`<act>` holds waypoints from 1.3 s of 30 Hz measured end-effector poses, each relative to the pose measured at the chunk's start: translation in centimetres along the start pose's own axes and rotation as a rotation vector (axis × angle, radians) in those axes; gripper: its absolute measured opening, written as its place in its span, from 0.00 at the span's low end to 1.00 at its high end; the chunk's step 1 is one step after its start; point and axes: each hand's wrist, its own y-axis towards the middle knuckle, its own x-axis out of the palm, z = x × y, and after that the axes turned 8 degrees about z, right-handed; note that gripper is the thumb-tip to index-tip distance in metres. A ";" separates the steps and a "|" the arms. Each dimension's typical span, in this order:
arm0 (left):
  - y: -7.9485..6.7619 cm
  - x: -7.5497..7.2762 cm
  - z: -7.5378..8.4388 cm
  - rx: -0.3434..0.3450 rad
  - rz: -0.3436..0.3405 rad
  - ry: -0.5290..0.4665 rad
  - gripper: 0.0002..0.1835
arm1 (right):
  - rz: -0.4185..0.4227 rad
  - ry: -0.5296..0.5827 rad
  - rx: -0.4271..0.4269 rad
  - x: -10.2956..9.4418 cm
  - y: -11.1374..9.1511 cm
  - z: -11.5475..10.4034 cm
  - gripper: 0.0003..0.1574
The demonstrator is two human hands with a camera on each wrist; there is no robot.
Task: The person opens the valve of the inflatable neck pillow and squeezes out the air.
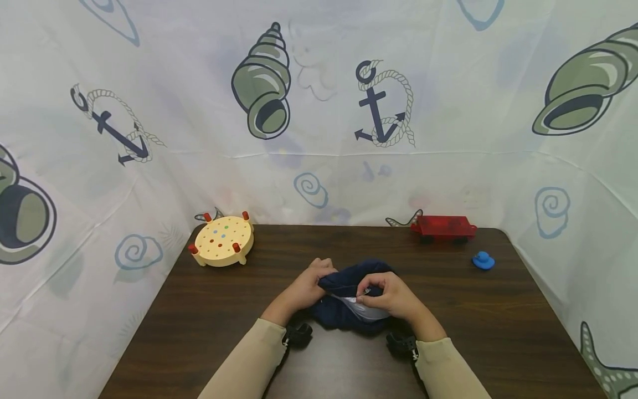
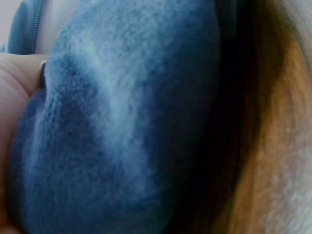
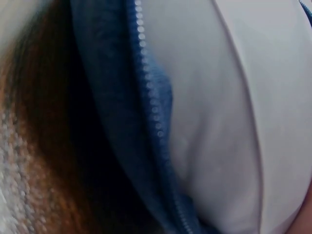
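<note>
A dark blue plush cushion (image 1: 331, 313) lies on the table in front of me, its zipper (image 3: 155, 112) parted along one side. White inner fabric (image 1: 369, 311) shows through the gap, and it fills much of the right wrist view. My left hand (image 1: 311, 285) grips the left end of the cushion, thumb over the plush; its other fingers are partly hidden behind the fabric. With thumb and forefinger, my right hand (image 1: 391, 296) pinches a small pale zipper pull (image 1: 367, 291) at the upper edge of the opening. Blue plush (image 2: 117, 126) fills most of the left wrist view.
A round cream-coloured toy stool (image 1: 224, 241) with red pegs sits at the table's back left corner. Toward the back right are a red toy wagon (image 1: 443, 227) and a small blue toy (image 1: 483, 260). A printed cloth curtain (image 1: 319, 183) surrounds the dark wooden table (image 1: 498, 327).
</note>
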 end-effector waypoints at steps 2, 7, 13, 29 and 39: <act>0.0 0.0 0.1 -0.018 -0.003 -0.004 0.05 | -0.002 -0.001 0.002 0.0 0.0 -0.1 0.04; -0.1 -0.2 0.3 -0.104 -0.040 -0.062 0.09 | -0.007 -0.006 0.021 0.1 0.0 -0.4 0.05; -0.2 -0.2 0.4 -0.157 -0.074 -0.107 0.16 | -0.006 0.007 0.024 0.1 0.0 -0.5 0.06; -0.3 -0.2 0.6 -0.166 -0.054 -0.003 0.23 | -0.010 0.025 -0.007 0.0 0.1 0.1 0.06; -0.1 0.2 0.3 -0.045 -0.096 0.053 0.12 | -0.015 0.025 0.002 0.0 0.0 0.4 0.05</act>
